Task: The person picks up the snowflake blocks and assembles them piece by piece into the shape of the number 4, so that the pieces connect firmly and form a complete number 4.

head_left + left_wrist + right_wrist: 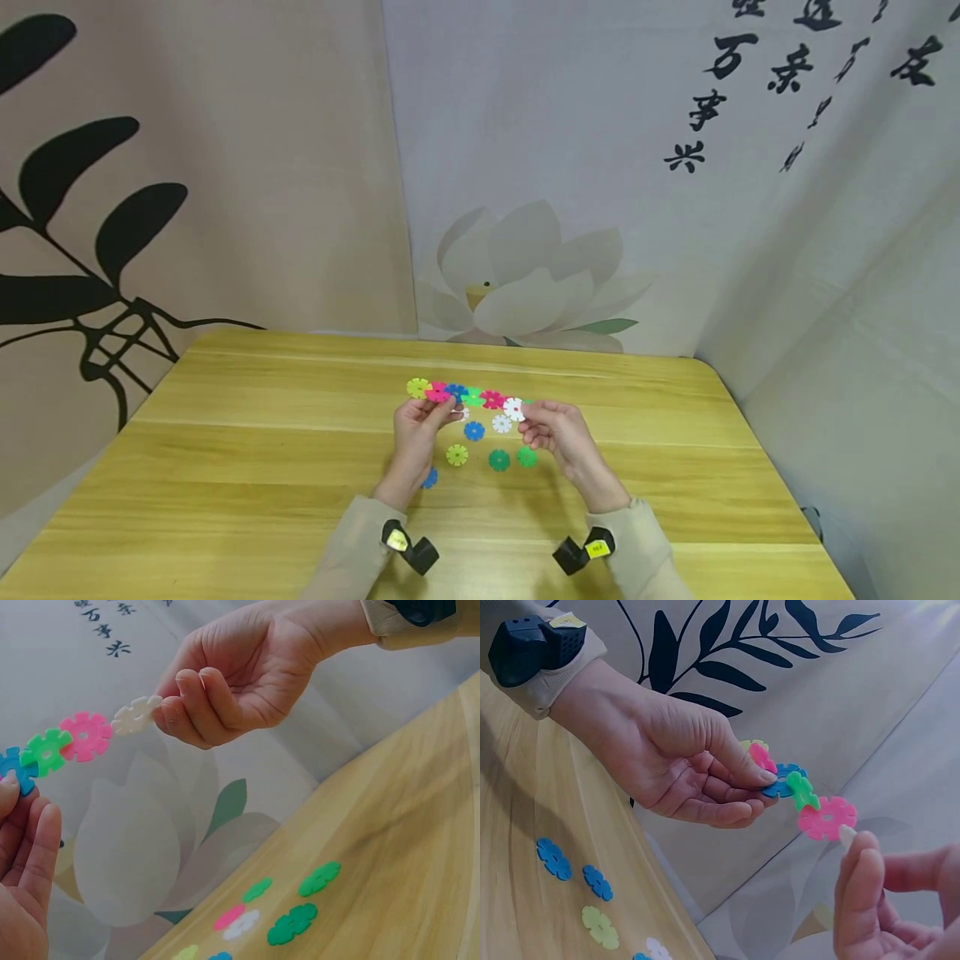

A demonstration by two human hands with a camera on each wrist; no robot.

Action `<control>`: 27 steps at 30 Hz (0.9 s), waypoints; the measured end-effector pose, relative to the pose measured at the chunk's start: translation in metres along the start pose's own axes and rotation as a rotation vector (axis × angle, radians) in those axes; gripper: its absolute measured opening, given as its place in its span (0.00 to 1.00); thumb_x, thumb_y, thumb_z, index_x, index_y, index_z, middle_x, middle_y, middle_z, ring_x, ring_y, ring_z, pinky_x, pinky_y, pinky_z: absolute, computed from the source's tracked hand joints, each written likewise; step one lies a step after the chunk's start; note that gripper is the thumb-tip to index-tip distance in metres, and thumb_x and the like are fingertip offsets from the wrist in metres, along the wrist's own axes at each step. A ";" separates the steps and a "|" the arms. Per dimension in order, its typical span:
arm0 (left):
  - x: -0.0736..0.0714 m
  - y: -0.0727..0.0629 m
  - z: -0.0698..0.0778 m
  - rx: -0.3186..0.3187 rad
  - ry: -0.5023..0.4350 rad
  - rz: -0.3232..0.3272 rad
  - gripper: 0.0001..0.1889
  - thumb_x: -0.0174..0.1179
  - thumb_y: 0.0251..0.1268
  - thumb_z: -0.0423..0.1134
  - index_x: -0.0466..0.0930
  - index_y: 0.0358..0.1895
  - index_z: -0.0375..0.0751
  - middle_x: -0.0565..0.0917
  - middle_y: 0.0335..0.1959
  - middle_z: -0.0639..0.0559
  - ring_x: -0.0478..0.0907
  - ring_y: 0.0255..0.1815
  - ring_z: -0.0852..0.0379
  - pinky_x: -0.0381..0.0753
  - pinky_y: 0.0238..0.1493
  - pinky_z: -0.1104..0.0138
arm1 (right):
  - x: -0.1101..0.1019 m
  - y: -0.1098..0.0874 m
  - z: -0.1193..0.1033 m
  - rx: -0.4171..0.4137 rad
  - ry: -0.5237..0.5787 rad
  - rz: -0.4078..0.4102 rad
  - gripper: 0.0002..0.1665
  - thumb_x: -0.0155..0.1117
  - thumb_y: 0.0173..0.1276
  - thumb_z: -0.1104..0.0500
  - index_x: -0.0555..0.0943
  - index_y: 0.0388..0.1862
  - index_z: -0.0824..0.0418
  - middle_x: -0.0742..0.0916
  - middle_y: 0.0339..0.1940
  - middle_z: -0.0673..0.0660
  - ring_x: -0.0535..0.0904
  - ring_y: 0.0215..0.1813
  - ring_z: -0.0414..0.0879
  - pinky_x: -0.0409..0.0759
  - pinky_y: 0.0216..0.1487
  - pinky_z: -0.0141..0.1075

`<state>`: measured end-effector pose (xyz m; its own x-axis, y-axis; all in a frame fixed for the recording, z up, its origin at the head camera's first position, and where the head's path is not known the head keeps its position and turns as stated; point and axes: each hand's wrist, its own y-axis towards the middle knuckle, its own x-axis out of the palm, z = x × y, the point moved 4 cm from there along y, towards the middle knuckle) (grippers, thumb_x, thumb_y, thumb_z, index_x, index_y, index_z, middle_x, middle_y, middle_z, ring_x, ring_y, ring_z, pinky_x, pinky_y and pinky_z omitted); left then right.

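Note:
A chain of flower-shaped plastic discs is held up over the table between both hands: yellow (418, 388), pink (438, 392), blue (786, 781), green (46, 752) and a second pink disc (86, 736). My left hand (416, 437) pinches the chain at the blue disc between thumb and fingers. At the chain's right end, my right hand (562, 433) pinches a white disc (136, 715) by its outer edge. The white disc's near edge is right at the second pink disc's rim. In the right wrist view, the right fingertips hide most of the white disc.
Several loose discs lie on the wooden table (247, 467) below the hands, among them a blue one (474, 431), a white one (502, 424), a yellow one (457, 455) and a dark green one (499, 460). Printed curtains (300, 167) hang behind the table.

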<state>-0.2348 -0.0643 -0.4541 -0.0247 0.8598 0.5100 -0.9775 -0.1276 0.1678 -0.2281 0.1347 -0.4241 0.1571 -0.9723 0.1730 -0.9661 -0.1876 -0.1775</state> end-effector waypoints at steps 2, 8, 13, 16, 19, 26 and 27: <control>-0.001 0.000 0.000 0.000 -0.003 0.003 0.12 0.56 0.60 0.21 0.79 0.27 0.42 0.84 0.25 0.52 0.83 0.28 0.59 0.85 0.36 0.68 | 0.001 0.001 0.000 0.001 -0.001 -0.003 0.10 0.57 0.66 0.64 0.75 0.23 0.60 0.81 0.17 0.50 0.75 0.17 0.38 0.75 0.19 0.23; -0.002 0.000 0.001 0.014 -0.006 -0.002 0.14 0.55 0.59 0.20 0.80 0.26 0.43 0.84 0.25 0.52 0.83 0.29 0.59 0.85 0.36 0.68 | 0.004 0.001 -0.001 0.002 0.015 -0.016 0.10 0.56 0.66 0.65 0.75 0.23 0.60 0.81 0.16 0.50 0.75 0.17 0.37 0.75 0.18 0.22; -0.004 0.000 0.002 0.007 -0.012 0.007 0.15 0.55 0.59 0.19 0.80 0.26 0.44 0.84 0.25 0.53 0.83 0.28 0.60 0.85 0.35 0.69 | 0.007 0.001 -0.002 -0.003 0.029 -0.037 0.11 0.56 0.66 0.66 0.75 0.22 0.60 0.81 0.17 0.51 0.75 0.17 0.37 0.74 0.18 0.22; -0.004 0.000 0.002 0.000 -0.013 0.010 0.15 0.55 0.59 0.19 0.80 0.25 0.44 0.84 0.25 0.53 0.83 0.28 0.60 0.85 0.36 0.69 | 0.007 0.001 -0.002 -0.007 0.029 -0.036 0.11 0.56 0.66 0.66 0.76 0.22 0.60 0.81 0.17 0.51 0.75 0.17 0.37 0.74 0.18 0.22; -0.003 0.000 0.003 -0.003 -0.010 0.003 0.15 0.55 0.59 0.20 0.80 0.25 0.45 0.84 0.25 0.53 0.83 0.28 0.60 0.85 0.36 0.69 | 0.007 0.001 -0.002 -0.008 0.027 -0.039 0.11 0.57 0.66 0.66 0.76 0.22 0.60 0.81 0.17 0.51 0.75 0.17 0.37 0.74 0.18 0.22; -0.003 0.000 0.003 -0.004 -0.016 -0.001 0.15 0.55 0.59 0.20 0.80 0.25 0.45 0.84 0.25 0.53 0.83 0.29 0.59 0.85 0.36 0.68 | 0.009 0.000 -0.003 0.003 0.021 -0.077 0.11 0.56 0.66 0.66 0.76 0.23 0.60 0.81 0.16 0.50 0.75 0.17 0.36 0.75 0.18 0.22; -0.004 0.001 0.003 -0.003 -0.013 -0.001 0.15 0.55 0.59 0.20 0.80 0.25 0.45 0.84 0.25 0.53 0.83 0.28 0.59 0.85 0.36 0.68 | 0.009 0.000 -0.003 0.009 0.020 -0.078 0.11 0.56 0.66 0.65 0.75 0.23 0.60 0.81 0.16 0.49 0.75 0.16 0.36 0.75 0.18 0.22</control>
<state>-0.2347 -0.0690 -0.4534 -0.0212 0.8536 0.5204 -0.9782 -0.1253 0.1656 -0.2271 0.1268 -0.4201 0.2274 -0.9518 0.2057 -0.9493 -0.2638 -0.1711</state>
